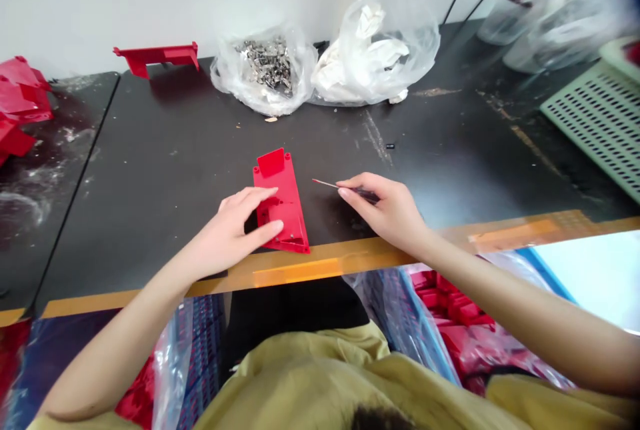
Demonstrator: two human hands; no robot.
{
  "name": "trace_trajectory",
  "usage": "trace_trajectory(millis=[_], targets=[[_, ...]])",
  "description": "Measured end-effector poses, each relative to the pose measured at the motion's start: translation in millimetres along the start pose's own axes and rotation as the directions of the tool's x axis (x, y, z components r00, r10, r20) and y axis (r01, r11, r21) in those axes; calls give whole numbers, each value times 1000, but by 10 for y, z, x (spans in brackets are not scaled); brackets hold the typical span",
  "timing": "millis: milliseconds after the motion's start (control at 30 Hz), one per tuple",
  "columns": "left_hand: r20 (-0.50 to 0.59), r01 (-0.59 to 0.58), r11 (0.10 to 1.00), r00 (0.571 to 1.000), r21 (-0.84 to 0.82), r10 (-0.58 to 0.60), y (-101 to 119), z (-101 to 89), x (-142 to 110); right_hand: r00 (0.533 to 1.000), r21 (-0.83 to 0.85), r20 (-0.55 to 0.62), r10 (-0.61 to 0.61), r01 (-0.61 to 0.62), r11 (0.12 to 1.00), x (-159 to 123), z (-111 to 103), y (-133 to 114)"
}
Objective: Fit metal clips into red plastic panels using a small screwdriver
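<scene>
A flat red plastic part (281, 200) lies on the black table (165, 170) near its front edge. My left hand (235, 230) rests on the part's left side, fingers bent over it and thumb along its lower edge, holding it down. My right hand (387, 210) is just to the right of the part, fingers pinched round a thin tool with a dark handle (345, 189). The tool's fine tip points left toward the part and stops a little short of it.
At the back stand a clear bag of small metal pieces (267, 73) and a bag of white material (375, 50). More red parts lie at back left (157, 57) and far left (20, 103). A green perforated basket (600, 110) sits right. Bagged red parts (450, 310) lie below the table.
</scene>
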State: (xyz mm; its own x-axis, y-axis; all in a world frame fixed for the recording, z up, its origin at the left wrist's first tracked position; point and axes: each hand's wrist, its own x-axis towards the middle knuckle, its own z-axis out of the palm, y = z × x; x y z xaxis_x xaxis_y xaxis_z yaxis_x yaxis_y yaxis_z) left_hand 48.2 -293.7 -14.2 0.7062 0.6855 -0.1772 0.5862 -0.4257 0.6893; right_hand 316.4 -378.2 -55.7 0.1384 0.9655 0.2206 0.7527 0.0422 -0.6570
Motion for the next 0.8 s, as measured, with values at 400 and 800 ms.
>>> trace_trajectory(millis=[400, 800], targets=[[-271, -149, 987, 949, 66, 162, -82, 333, -214, 938, -243, -63, -341, 318, 917, -98, 175, -91], [-162, -28, 662, 977, -749, -142, 175, 301, -820, 951, 254, 253, -177, 111, 961, -534, -100, -995]])
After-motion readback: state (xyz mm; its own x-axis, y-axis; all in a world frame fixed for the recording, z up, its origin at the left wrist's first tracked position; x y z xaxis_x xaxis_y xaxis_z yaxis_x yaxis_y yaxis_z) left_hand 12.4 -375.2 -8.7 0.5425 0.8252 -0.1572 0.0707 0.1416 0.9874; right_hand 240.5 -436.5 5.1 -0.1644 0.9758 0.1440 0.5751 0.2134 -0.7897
